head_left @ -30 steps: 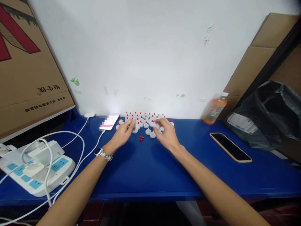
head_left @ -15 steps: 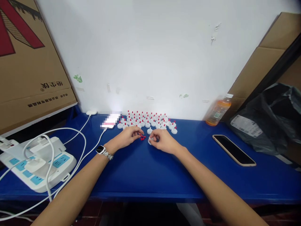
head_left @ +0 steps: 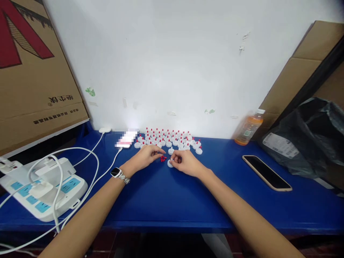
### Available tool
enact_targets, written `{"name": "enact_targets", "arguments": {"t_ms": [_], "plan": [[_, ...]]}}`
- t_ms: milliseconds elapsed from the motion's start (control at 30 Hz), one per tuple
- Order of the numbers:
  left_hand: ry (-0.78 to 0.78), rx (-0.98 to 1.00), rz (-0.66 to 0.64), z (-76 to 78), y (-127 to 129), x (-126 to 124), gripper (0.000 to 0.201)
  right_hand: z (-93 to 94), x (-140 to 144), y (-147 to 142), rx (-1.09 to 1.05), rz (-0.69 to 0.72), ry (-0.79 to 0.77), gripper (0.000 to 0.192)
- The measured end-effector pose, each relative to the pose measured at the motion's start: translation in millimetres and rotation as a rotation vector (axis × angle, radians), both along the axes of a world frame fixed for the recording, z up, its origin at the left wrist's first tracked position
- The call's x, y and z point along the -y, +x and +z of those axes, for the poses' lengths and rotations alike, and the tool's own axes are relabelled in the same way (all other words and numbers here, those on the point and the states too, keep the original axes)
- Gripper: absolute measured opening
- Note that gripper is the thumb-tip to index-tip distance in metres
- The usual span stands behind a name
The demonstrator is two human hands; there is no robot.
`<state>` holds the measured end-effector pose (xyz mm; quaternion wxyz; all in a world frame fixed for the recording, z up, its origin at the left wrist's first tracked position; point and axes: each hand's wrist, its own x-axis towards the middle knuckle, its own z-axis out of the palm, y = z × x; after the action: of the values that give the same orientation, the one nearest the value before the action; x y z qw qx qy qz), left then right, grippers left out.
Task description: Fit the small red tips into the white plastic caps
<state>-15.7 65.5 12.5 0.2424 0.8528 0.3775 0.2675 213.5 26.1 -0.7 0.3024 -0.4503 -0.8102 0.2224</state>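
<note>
Pinching a white cap [head_left: 170, 164], on or just above a blue bench [head_left: 161, 200], between thumb and fingers of the right hand [head_left: 185, 162], and holding the left hand [head_left: 146, 157] just beside a little pile of red tips [head_left: 163, 159], with fingertips close to thumb (too small to tell whether clamped on one). Backed by crowded rows of red-topped caps [head_left: 168, 144] near a white wall [head_left: 172, 64], with a bottle [head_left: 247, 129] and dark phone [head_left: 266, 172] well off to the right.
</note>
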Motion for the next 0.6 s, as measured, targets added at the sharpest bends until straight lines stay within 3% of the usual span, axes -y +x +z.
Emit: {"name": "enact_targets", "arguments": {"t_ms": [167, 400, 600], "plan": [[0.060, 0.011, 0.005, 6.1, -7, -1, 0.025, 3.1, 1, -3, 0.036, -0.038, 0.032, 0.005], [0.157, 0.101, 0.041, 17.2, -10, 5, 0.023, 0.4, -5, 3, 0.108, -0.117, 0.121, 0.023], [0.162, 0.127, 0.103, 10.6, -21, 1, 0.019, 13.3, -12, 5, 0.194, -0.226, 0.246, 0.007]]}}
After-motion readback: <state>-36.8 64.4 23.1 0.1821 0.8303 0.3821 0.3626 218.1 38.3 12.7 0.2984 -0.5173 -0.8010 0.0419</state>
